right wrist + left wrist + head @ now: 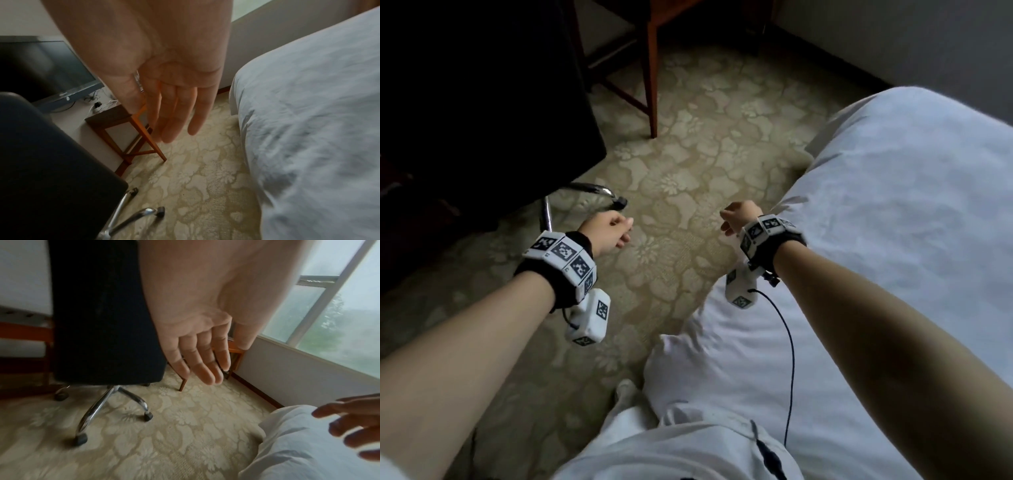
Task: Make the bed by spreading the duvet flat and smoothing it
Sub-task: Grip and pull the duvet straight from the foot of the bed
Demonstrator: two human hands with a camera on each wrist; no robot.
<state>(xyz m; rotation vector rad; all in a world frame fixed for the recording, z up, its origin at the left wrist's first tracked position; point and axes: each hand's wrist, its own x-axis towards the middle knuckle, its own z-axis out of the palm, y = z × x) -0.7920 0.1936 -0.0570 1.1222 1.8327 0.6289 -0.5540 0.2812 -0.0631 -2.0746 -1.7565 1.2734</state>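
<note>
The white duvet [893, 212] covers the bed on the right, its edge hanging down toward the carpet; it also fills the right of the right wrist view as the duvet [312, 129] and the lower right of the left wrist view as the duvet [298, 451]. My left hand [614, 231] hovers over the carpet, left of the bed, fingers relaxed and holding nothing, as the left hand [201, 363] shows. My right hand [738, 216] hangs just beside the duvet's edge, apart from it, fingers straight and empty, as the right hand [172, 113] shows.
A black office chair [482, 102] with chrome legs [585, 192] stands at the left. A wooden table leg [652, 85] is straight ahead. Patterned beige carpet [688, 164] lies between chair and bed. A monitor [51, 69] sits on the table; a window [339, 321] is beyond.
</note>
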